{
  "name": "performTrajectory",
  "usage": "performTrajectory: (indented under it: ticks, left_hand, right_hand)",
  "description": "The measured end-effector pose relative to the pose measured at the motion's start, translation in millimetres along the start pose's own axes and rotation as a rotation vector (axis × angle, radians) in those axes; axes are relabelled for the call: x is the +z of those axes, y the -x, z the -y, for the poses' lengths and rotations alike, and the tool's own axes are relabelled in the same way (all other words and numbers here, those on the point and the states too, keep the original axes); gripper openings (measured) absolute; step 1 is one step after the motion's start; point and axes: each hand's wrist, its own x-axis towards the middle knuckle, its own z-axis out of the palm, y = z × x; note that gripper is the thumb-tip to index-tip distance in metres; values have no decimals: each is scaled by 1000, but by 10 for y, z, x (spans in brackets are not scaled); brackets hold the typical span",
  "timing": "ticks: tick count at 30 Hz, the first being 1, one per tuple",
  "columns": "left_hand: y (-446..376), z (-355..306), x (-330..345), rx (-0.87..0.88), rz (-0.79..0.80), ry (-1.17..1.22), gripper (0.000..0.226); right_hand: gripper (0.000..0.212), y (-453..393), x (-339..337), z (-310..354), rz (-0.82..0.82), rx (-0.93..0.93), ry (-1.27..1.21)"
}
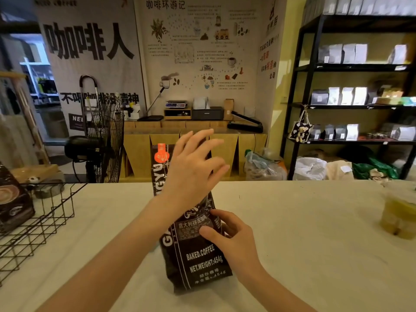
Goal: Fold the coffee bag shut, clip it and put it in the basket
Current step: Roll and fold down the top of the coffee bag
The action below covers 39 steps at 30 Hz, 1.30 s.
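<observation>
Coffee bag (198, 255): upright, soft crinkly foil, probably bottom-heavy. Your right hand (234, 239) pinches its side; left hand (193, 170) spread open. Take the limp top.

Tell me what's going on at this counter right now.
A person stands a dark coffee bag upright on the white counter. The right hand steadies its front with fingers on the label, while the left hand, fingers spread, is up at the bag's top. No clip is visible. The wire basket at the left already holds another dark bag.
</observation>
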Motion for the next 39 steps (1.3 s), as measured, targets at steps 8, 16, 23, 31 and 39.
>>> performTrajectory:
  ticks: [8, 16, 23, 31, 39]
  left_hand:
    - [-80, 213, 100, 94, 126, -117, 48]
    - [-34, 248, 136, -38, -61, -144, 50]
    - [-11, 291, 153, -165, -277, -192, 48]
    - [18, 229, 221, -148, -373, -189, 49]
    - [-13, 166, 154, -50, -391, -109, 48]
  right_hand:
    - [40, 23, -12, 97, -31, -40, -40]
    - [34, 106, 38, 95, -51, -81, -79]
    - [29, 192, 65, 112, -60, -90, -217]
    - [24, 246, 79, 12, -110, -99, -302]
    - [16, -16, -65, 191, 13, -52, -177]
